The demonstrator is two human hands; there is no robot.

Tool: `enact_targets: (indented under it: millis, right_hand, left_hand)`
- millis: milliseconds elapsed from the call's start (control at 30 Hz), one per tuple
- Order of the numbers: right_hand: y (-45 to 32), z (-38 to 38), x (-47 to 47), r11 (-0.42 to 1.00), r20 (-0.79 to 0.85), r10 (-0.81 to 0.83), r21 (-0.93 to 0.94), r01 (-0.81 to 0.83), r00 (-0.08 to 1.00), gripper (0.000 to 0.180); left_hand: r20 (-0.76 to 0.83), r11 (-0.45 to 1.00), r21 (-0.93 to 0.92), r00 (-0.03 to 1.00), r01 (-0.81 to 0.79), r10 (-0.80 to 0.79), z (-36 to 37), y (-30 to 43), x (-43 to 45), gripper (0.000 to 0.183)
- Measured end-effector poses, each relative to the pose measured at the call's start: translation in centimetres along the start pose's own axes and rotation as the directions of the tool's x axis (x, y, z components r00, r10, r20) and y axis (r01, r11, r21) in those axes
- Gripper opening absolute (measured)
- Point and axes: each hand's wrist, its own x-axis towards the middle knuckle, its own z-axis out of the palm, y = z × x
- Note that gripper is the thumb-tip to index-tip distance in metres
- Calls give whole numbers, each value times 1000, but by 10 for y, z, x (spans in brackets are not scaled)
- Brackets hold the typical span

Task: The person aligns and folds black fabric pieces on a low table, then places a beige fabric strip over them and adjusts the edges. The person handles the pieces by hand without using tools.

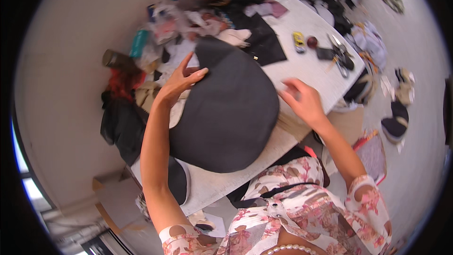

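A large, rounded piece of dark grey sheet material (230,109) with a narrower upper end lies before me over a white table (219,189). At its upper left edge is my left hand (182,78), thumb over the sheet and fingers spread; whether it grips the edge I cannot tell. My right hand (302,99), slightly blurred, is just beyond the sheet's right edge, its thumb and fingers curled close together. Whether anything small sits between those fingertips is not clear. Partly hidden by my left forearm, another dark piece with a pale edge (178,180) rests at the table's near left.
Plastic bags and cloth (170,21) crowd the far left. A toy car (298,41), a dark red ball (312,42) and scissors (341,65) lie at the right. Black fabric (269,40) is behind the sheet. A cardboard box (116,198) stands at lower left; scraps (396,124) lie on the floor.
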Motion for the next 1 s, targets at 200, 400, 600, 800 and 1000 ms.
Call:
enact_targets:
  millis: [200, 400, 600, 800, 1000]
  right_hand:
    - [-13, -13, -51, 914, 165, -157, -348, 207, 974, 42]
    - [-9, 4, -66, 845, 261, -186, -449, 289, 947, 24]
    - [-18, 2, -66, 981, 226, 5, -188, 39, 974, 8]
    - [-6, 4, -87, 989, 423, 122, -127, -74, 898, 8]
    - [-11, 13, -104, 941, 452, -69, -266, 209, 889, 12]
  left_hand:
    - [-428, 949, 238, 899, 206, -88, -66, -58, -15, 54]
    - [-432, 699, 523, 859, 488, -276, -55, -96, -10, 66]
    - [-499, 976, -35, 842, 214, -203, -53, -137, -11, 25]
    - [-584, 915, -392, 742, 98, -330, -51, -139, -28, 18]
    - [-422, 628, -769, 832, -118, -359, -59, -148, -23, 18]
